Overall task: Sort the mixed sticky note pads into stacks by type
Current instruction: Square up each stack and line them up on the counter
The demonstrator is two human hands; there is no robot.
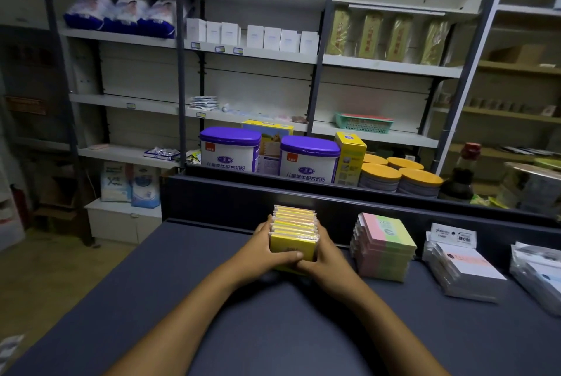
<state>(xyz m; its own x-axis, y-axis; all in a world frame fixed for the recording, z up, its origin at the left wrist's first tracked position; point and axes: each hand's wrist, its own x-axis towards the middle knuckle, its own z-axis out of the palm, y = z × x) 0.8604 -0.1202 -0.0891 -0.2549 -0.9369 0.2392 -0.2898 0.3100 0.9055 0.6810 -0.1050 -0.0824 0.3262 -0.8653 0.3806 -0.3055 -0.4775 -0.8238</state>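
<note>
Yellow pads (294, 231) are gripped between left hand (270, 249) and right hand (323, 257) on the dark counter (212, 299).
Pink-green stack (384, 249) and white stack (464, 269) lie rightward, apart; purple-lidded tins (230, 149) are shelved behind, lettering illegible.

Centre, behind the dark counter (230, 309): two purple-lidded tins (230, 149); yellow carton (350, 157) just right of them; orange-lidded tubs (400, 179) further right (four visible); green basket (363, 123) on shelf above; blue-and-white packs (121, 11) upper left.
</note>
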